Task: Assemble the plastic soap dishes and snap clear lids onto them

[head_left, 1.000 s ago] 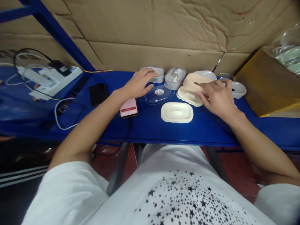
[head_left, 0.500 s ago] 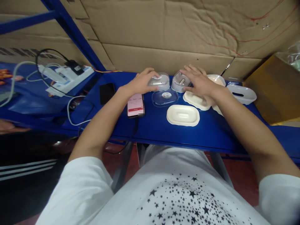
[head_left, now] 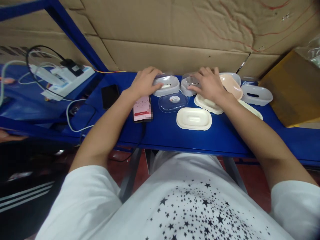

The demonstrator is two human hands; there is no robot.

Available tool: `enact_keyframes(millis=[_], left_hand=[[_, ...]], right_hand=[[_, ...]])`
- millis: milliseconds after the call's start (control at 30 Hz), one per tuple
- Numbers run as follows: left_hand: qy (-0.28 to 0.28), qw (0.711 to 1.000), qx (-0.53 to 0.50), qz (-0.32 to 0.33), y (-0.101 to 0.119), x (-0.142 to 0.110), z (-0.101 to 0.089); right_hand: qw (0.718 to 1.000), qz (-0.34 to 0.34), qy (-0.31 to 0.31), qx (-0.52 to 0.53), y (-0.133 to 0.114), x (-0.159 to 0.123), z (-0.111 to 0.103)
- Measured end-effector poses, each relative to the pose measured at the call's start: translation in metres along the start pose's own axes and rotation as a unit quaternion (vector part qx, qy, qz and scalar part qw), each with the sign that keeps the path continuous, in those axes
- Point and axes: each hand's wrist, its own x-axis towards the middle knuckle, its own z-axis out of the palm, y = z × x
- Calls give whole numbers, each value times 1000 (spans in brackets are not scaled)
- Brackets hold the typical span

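My left hand [head_left: 144,81] curls over the left clear-lidded soap box [head_left: 167,85] at the back of the blue table [head_left: 175,136]. My right hand [head_left: 207,84] lies with its fingers wrapped over a second clear-lidded box [head_left: 187,86] beside it. A loose clear lid [head_left: 173,101] lies in front of them. A cream tray [head_left: 194,118] sits nearest me, and another cream tray [head_left: 208,105] lies partly under my right wrist.
A phone with a red timer screen [head_left: 142,108] and a black phone [head_left: 110,95] lie at the left. A pink dish [head_left: 231,86] and white dish [head_left: 256,94] sit at right, beside a brown box [head_left: 292,90]. A power strip with cables [head_left: 62,78] lies far left. Cardboard [head_left: 175,36] backs the table.
My right hand has moved left from the cream and pink dishes onto the second clear-lidded box. My left hand has stayed on the left box and closed round it.
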Motion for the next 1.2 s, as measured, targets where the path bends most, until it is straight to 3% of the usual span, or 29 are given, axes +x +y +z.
enact_keyframes(millis=[100,200,267,433,667,800,1033,1200], left_hand=[[20,1000,21,13,10,1,-2],[-18,1000,15,18,28,0,-7],[-53,998,17,20,37,-1,-8],[-112,991,67,28,40,-3,-3],[-111,992,42,32,39,-1,-1],[-87,995,43,23,45,-1,-5],[19,996,-81,17,50,-1,-9],[-14,995,-71,71,57,0,-4]], right_hand=[[998,56,21,-26,-4,1,-10],[993,96,59,-37,-5,1,-15],[995,77,56,-17,-6,1,-14],[997,-38,-52,32,-10,-3,3],[996,-57,-72,-13,-2,0,14],[997,-35,-76,0,-4,2,3],[996,40,8,73,-6,3,-38],[998,18,31,47,9,3,-57]])
